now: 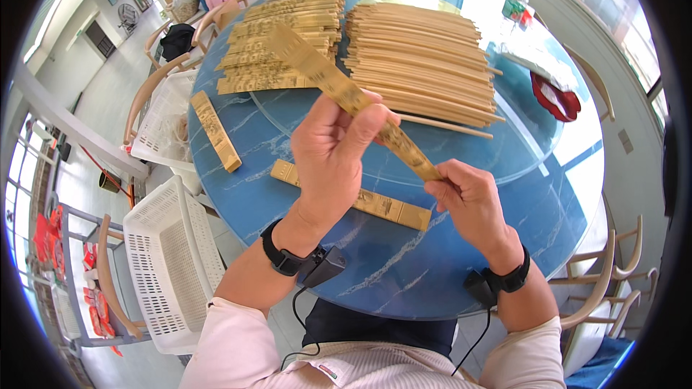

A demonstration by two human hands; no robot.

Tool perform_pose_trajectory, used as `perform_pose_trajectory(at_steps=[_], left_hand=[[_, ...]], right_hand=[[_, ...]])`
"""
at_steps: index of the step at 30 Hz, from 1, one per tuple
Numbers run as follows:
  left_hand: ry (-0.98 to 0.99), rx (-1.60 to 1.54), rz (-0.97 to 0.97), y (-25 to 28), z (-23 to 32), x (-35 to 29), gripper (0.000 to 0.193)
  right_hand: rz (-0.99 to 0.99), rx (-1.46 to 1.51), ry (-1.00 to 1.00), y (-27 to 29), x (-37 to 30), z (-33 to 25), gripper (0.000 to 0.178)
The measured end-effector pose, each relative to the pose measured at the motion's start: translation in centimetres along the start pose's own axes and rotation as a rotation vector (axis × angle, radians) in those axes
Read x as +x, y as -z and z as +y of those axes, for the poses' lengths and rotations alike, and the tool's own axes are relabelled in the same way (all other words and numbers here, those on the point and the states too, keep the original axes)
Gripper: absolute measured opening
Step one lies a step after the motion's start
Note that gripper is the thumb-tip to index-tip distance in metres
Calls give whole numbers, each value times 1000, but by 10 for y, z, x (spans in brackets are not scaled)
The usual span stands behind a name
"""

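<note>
1. Standing beyond the left rim of our blue table, at eight o'clock with twelve at its far edge, is a slotted white basket; a second white basket sits at nine, its contents unclear to us.
2. Just inside the rim at nine o'clock, we see a lone strip, tan and printed, lying flat.
3. Toward eleven o'clock spreads our pile of similar strips, overlapping in rows.
4. Near the dial's centre, our left hand is closed, thumb on top and fingers curled beneath, pinching the middle of the held strip. We have this strip raised over the table, slanting from eleven o'clock down toward four.
5. At seven o'clock another flat strip rests on the tabletop, partly hidden from us by the left hand and wrist.
6. Around twelve o'clock, we have a broad stack of wood-coloured sticks, just beside the pile.
7. At four o'clock our right hand is closed too, thumb and bent fingers gripping the held strip's lower end. We wear black wristbands.
8. Toward one o'clock stands a clear bottle; at two, we find a silvery package and a red item.
</note>
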State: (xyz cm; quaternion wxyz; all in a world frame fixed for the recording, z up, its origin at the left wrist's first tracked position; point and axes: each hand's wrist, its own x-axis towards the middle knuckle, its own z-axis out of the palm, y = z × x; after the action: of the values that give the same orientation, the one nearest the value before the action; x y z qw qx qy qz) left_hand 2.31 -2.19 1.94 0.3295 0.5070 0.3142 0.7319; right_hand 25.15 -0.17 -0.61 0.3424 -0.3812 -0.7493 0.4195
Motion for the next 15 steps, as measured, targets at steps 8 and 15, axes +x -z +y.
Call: perform_pose_trajectory(at_steps=[8,15], left_hand=[[-392,345,-118,7,33,-11,18],[-513,367,-231,0,53,-24,27]], right_hand=[[-16,-355,257,4,6,9,16],[-100,-321,255,-2,7,9,15]])
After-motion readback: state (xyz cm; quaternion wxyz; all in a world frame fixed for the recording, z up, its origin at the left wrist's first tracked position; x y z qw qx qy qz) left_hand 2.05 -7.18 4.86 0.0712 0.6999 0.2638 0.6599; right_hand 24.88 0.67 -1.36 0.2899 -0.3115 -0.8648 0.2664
